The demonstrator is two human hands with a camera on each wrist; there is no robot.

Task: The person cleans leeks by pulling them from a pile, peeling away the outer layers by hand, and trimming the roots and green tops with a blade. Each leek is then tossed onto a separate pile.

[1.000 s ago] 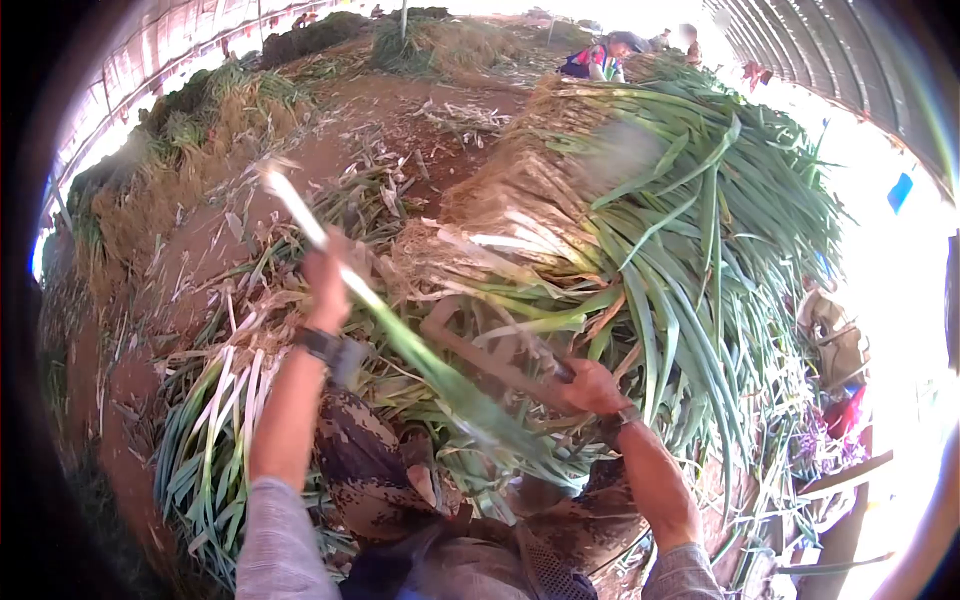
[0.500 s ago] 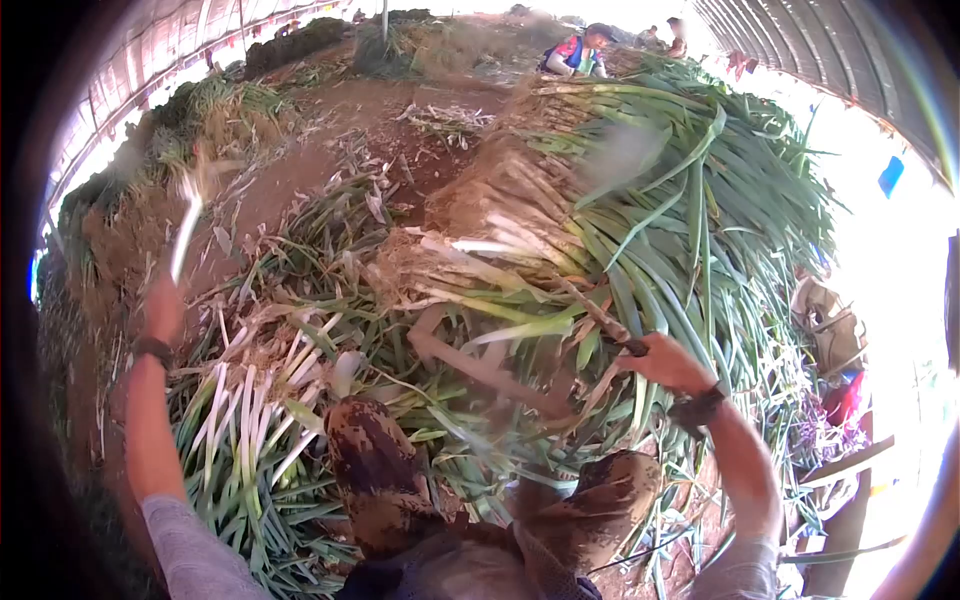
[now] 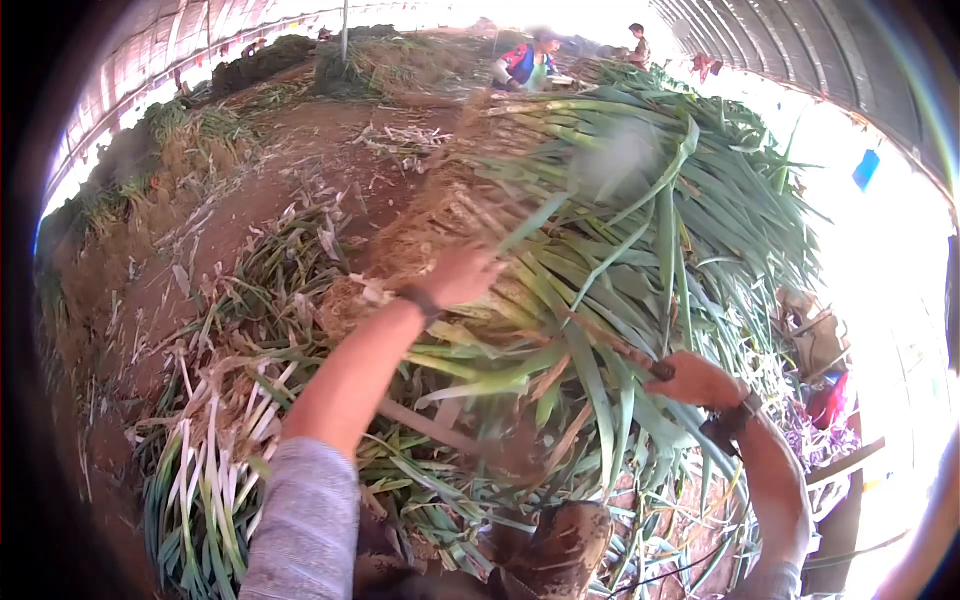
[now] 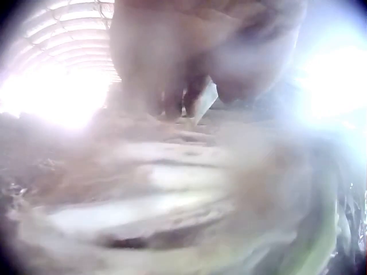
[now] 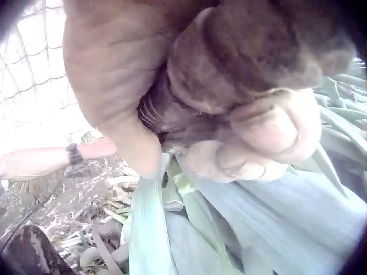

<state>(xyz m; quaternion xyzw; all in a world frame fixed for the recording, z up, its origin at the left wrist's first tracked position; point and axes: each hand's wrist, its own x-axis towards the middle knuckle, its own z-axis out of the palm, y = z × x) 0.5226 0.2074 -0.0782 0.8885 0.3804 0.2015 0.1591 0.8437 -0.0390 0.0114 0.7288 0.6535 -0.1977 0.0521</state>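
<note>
In the head view my left hand (image 3: 465, 275) is over the pale root ends of a big heap of leeks (image 3: 640, 240). Its fingers point down among the stalks in the blurred left wrist view, and I cannot tell whether they pinch one. My right hand (image 3: 700, 380) grips the dark handle of a knife-like tool (image 3: 610, 340) at the heap's near side, the narrow brownish blade slanting up and left. In the right wrist view the fingers (image 5: 275, 129) curl round a dark ridged handle (image 5: 155, 112), above broad leek leaves (image 5: 152, 229).
At the lower left lies a bunch of cleaned white-stemmed leeks (image 3: 195, 470). Stripped leaves (image 3: 300, 250) litter the soil, and a brown bar (image 3: 430, 428) lies low between my arms. Another person (image 3: 530, 62) works behind the heap under the arched roof (image 3: 780, 50).
My left hand swung a single white-ended leek out to the far left, and is now back at the heap without it. My right hand moved slightly right, still gripping the tool.
</note>
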